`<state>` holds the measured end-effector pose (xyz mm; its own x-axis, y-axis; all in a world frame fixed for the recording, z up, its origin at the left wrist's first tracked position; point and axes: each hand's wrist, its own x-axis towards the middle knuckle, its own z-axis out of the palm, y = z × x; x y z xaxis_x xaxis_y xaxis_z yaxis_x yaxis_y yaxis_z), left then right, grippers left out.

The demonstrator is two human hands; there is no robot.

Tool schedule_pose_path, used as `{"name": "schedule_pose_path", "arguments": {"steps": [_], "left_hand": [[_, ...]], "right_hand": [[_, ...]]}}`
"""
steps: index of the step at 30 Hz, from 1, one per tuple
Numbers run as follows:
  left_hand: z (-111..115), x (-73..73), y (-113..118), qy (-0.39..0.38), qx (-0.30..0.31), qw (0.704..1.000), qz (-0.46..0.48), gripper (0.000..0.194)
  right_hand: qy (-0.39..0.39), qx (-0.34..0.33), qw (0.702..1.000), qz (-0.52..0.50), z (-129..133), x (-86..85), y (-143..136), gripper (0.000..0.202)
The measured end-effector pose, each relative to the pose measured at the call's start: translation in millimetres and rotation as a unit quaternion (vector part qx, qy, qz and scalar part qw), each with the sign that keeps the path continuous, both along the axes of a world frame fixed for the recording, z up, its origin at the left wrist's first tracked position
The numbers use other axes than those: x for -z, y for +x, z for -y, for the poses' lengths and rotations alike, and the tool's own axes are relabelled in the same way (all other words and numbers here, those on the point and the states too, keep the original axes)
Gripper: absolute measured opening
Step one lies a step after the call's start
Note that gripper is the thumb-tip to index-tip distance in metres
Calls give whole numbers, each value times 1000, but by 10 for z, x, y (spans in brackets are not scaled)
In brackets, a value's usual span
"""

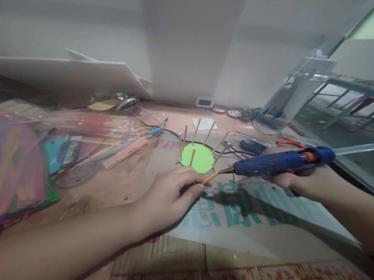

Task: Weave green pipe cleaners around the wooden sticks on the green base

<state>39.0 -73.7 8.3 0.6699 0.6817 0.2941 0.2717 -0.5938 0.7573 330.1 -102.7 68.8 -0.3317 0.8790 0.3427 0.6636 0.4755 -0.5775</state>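
Between its thumb and fingers, my left hand pinches a short wooden stick. My right hand is wrapped round a blue glue gun, whose metal nozzle meets or nearly meets the stick's far end. A clear glue stick juts from the back of the gun. Just beyond my left hand lies a bright green disc with several thin wooden sticks standing up from it, some leaning outward. The disc rests on a pale sheet with teal lettering.
Plastic-wrapped sticks and colourful packets lie at the left. Scissors, red-handled pliers and a clear container are at the right. A small white display stands by the wall, and a black cable runs behind the disc.
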Motion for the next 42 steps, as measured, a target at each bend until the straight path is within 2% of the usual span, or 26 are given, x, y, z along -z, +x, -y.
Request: {"name": "schedule_pose_path", "arguments": {"steps": [17,27,32,42], "left_hand": [[2,10,-9,3,4,1000,-3,21],[0,-3,1,7,4,1000,-7,22],[-6,1,6,4,7,1000,8,19],[-4,2,5,-4,5,1000,3,22]], "right_hand": [[17,-5,1000,7,-3,7,19,58],[-7,0,1000,-9,11,-15,11,57],[16,-4,1000,-4,-10,2,13,58],[-11,-3,1000,-17,2,-3,22,56]]}}
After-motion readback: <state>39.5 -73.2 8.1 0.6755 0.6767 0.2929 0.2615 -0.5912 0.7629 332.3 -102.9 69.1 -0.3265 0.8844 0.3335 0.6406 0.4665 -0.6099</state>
